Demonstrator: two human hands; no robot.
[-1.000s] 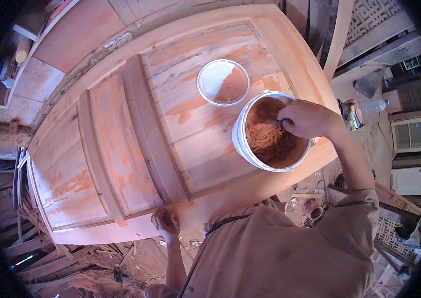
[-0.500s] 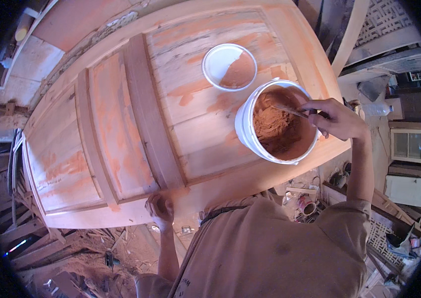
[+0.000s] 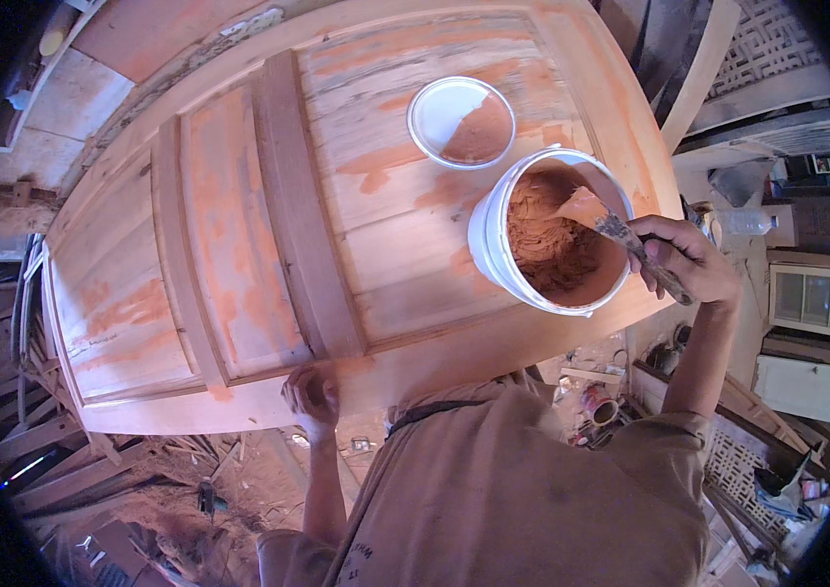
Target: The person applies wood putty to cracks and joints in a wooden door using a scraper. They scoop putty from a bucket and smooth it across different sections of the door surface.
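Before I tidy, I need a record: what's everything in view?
wooden panel: 1, brown with orange smears, centre
bucket: 1, white, on panel
paste: 1 mass, orange, in bucket
lid: 1, white and orange, beyond bucket
spatula: 1, orange and brown, over bucket
bottle: 1, clear, far right
lattice panels: 2, pale, right
timber pieces: many, brown, left
floor clutter: uncounted, mixed colours, lower right
shirt: 1, brown, bottom
left hand: 1, panel's near edge
right hand: 1, gripping spatula

Unfinished wood panel door (image 3: 410, 289), lying flat, w/ orange-brn smears (image 3: 376, 164) across its panels. On it, twd rt end: wht plastic bucket (image 3: 491, 245) w/ orange-brn paste (image 3: 544, 245); nr it, rd wht lid (image 3: 432, 112), part paste-coated.
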